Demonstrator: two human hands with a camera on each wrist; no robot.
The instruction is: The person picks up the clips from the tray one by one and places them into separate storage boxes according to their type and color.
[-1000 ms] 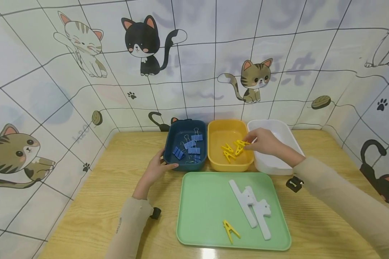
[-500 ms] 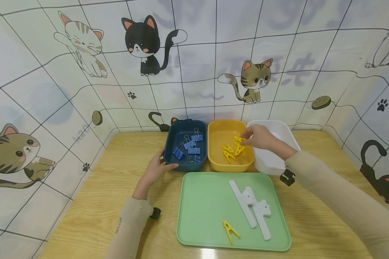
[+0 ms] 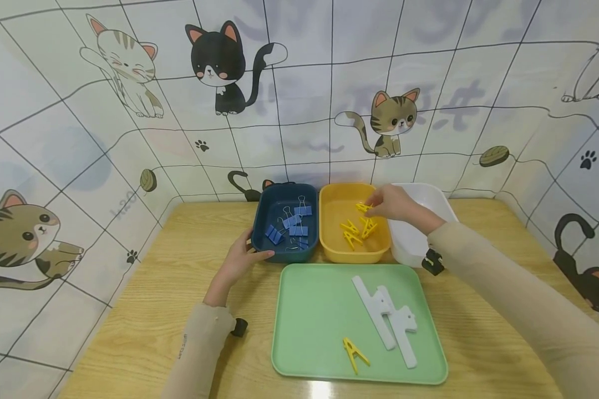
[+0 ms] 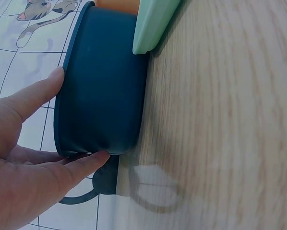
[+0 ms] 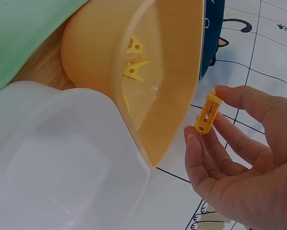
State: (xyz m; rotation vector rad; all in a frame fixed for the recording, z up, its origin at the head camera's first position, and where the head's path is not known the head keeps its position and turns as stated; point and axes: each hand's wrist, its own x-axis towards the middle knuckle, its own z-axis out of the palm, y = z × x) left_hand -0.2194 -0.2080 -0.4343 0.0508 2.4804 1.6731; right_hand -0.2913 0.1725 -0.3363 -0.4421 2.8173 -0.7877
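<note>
In the head view, my right hand (image 3: 393, 203) is over the yellow bin (image 3: 331, 250), pinching a small yellow clothespin (image 3: 363, 207). The right wrist view shows that clothespin (image 5: 208, 113) between thumb and fingertips, raised past the bin's rim. Several more yellow clothespins (image 3: 351, 239) lie inside the bin. My left hand (image 3: 237, 260) touches the near left corner of the dark blue bin (image 3: 285, 257). Its thumb is at the front rim and its straight fingers lie along the side, as the left wrist view shows. Several blue binder clips (image 3: 298, 230) sit in that bin.
A white bin (image 3: 413, 244) stands right of the yellow one. In front, a green tray (image 3: 309, 321) carries one yellow clothespin (image 3: 353, 354) and two white bag clips (image 3: 374, 313). The wooden table (image 3: 150, 288) ends at a cat-printed wall (image 3: 304, 111) behind the bins.
My right hand has moved left and a little farther back with the pinched clothespin, away from the other clothespins. My left hand has stayed at the blue bin.
</note>
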